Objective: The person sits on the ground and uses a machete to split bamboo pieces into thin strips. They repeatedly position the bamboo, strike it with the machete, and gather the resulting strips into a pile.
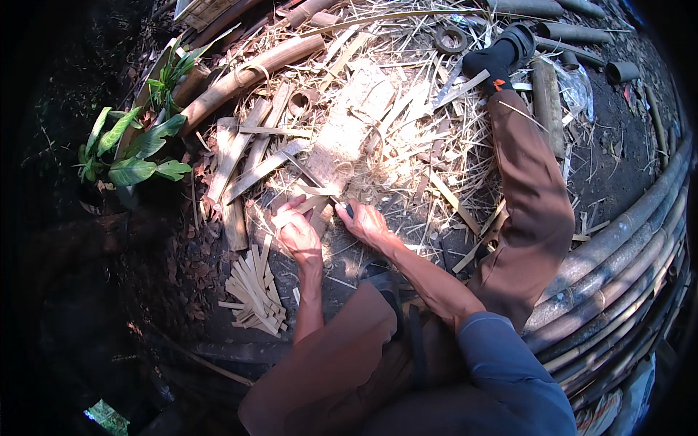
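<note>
Pinching a pale strip with my left hand, I curl my right hand around a dark handle. The strip reaches across just ahead of both hands; beyond it lie scattered shavings and a brown bamboo pole.

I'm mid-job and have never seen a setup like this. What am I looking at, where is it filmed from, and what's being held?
There is no machine here: someone works bare-handed. The picture comes from a wide fisheye camera worn on the head, looking down, so straight edges bend near the rim. The left hand holds a pale strip; the right hand grips a dark-handled tool, probably a knife. Scattered shavings cover much of the ground. A fanned pile of strips lies at left, long poles at right.
</note>
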### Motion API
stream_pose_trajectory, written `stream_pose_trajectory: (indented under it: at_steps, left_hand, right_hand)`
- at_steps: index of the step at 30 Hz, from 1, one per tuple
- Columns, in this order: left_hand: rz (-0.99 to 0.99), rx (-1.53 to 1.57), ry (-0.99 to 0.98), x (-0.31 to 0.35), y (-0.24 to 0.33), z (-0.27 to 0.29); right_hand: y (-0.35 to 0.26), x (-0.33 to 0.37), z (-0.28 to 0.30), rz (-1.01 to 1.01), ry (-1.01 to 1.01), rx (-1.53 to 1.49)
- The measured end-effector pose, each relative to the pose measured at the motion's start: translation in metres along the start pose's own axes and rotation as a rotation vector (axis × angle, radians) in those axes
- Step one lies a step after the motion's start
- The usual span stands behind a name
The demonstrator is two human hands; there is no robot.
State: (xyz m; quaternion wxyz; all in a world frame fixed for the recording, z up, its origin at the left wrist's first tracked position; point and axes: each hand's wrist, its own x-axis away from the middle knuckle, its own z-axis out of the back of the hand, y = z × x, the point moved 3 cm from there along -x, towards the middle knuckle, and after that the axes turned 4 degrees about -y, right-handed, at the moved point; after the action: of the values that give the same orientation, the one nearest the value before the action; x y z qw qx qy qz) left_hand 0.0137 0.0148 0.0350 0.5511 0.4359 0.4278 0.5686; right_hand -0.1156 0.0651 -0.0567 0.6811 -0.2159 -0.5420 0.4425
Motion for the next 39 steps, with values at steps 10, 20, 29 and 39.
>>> stream_pose_trajectory:
  at_steps: [10,20,29,39]
  left_hand:
    - [-0.047,0.004,-0.016,-0.001,-0.027,0.0]
    - [-0.303,0.175,0.089,-0.014,0.008,0.015]
    - [0.035,-0.096,0.208,-0.01,0.009,0.033]
    - [0.138,-0.105,0.175,-0.007,0.009,0.041]
  right_hand:
    - [0.02,0.005,-0.003,0.037,0.044,-0.089]
    - [0.026,0.046,0.04,-0.032,-0.024,-0.152]
    - [0.044,0.078,0.013,0.203,0.149,-0.027]
    - [-0.021,0.095,-0.01,0.287,-0.046,-0.111]
